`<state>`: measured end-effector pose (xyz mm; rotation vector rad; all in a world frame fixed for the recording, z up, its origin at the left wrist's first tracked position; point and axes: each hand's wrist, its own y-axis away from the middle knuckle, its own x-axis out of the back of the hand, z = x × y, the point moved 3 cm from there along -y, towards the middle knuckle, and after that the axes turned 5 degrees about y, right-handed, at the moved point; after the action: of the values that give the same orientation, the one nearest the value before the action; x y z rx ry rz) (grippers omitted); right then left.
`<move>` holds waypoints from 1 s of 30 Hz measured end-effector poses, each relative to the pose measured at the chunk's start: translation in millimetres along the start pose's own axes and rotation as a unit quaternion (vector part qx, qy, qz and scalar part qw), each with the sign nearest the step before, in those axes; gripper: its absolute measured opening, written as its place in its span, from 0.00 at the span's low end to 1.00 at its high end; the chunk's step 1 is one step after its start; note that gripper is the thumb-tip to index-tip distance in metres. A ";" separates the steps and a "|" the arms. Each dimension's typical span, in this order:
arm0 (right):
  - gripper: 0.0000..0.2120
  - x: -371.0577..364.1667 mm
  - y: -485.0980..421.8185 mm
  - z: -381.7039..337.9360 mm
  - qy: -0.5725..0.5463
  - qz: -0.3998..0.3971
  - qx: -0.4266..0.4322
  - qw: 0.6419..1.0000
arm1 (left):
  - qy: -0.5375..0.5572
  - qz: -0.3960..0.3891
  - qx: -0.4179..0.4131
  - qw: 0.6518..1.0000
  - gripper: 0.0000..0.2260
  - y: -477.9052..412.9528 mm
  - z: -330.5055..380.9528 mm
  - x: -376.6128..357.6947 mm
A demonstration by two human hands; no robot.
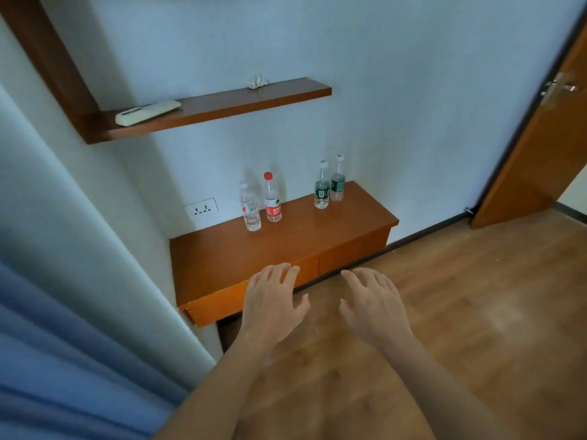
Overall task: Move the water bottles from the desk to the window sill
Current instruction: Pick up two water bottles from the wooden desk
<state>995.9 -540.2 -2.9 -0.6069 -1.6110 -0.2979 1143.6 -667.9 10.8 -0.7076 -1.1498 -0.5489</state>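
A: Head view. Where are the water bottles?
B: I see 4 standing on the wooden tabletop (286, 246) by the wall: a clear bottle (252, 209) just beside a red-label bottle (273, 203), then, well apart to the right, a front green bottle (321, 189) just beside a rear green bottle (337, 182). No window sill shows.
A: Your hands?
B: My left grip (273, 300) and right grip (374, 303) hover near the front edge, fingers apart, holding nothing.
A: Handling?
B: Probably thin, smooth, squashy plastic. I cannot judge how full. I'd wrap each labelled middle.
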 end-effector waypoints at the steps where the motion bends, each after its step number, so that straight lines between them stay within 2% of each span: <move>1: 0.28 -2.9 -12.9 3.8 -0.001 -0.004 0.002 1.000 | -0.002 0.001 0.003 1.000 0.26 -9.8 -1.4 -3.7; 8: 0.28 -29.7 -95.5 11.6 -0.007 -0.013 0.023 1.000 | -0.009 -0.004 0.035 0.999 0.26 -72.3 -21.8 -32.0; 22: 0.28 -96.8 -309.3 -10.6 -0.027 -0.041 0.101 0.994 | 0.003 0.000 0.114 0.993 0.27 -231.5 -135.1 -91.7; 30: 0.27 -144.0 -424.9 -35.8 -0.072 -0.069 0.116 0.988 | 0.056 0.010 0.244 0.968 0.25 -283.9 -222.7 -113.7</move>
<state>799.4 -939.3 -71.8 -0.3452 -1.8009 -0.1668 1042.8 -1018.9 -87.8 -0.2580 -1.1134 -0.2652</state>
